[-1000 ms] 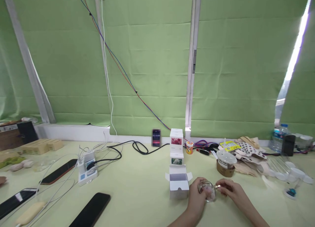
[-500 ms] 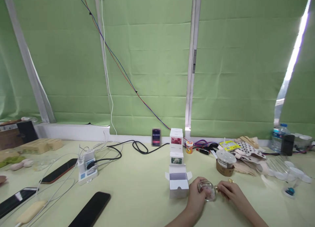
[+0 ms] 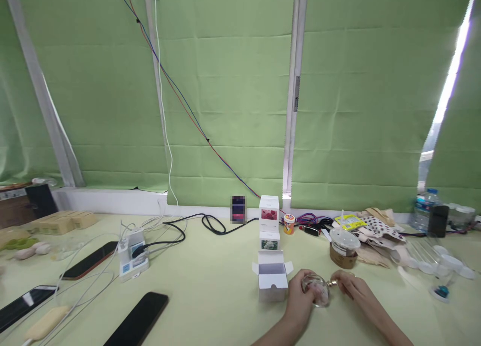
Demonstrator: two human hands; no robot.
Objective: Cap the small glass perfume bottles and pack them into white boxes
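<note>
My left hand (image 3: 299,297) is closed around a small round clear glass bottle (image 3: 321,292), tilted on its side just above the table. Something pinkish shows through the glass, perhaps my fingers. A gold neck (image 3: 331,283) sticks out of the bottle to the right. At the end of that neck, the fingers of my right hand (image 3: 353,287) are pinched together on a gold cap, mostly hidden by the fingers. Left of my left hand stands a small white carton (image 3: 272,292), its top flaps open.
Behind the carton stand white boxes with flower pictures (image 3: 269,215) and a small orange-labelled jar (image 3: 288,225). A lidded plastic cup (image 3: 344,246) is beyond my right hand. Phones (image 3: 139,320), cables and a power strip (image 3: 133,266) lie to the left.
My right hand has shifted slightly, and more of the gold neck shows between it and the bottle. A gold piece that stood out above my right fingers is now mostly hidden. My left hand stays put.
</note>
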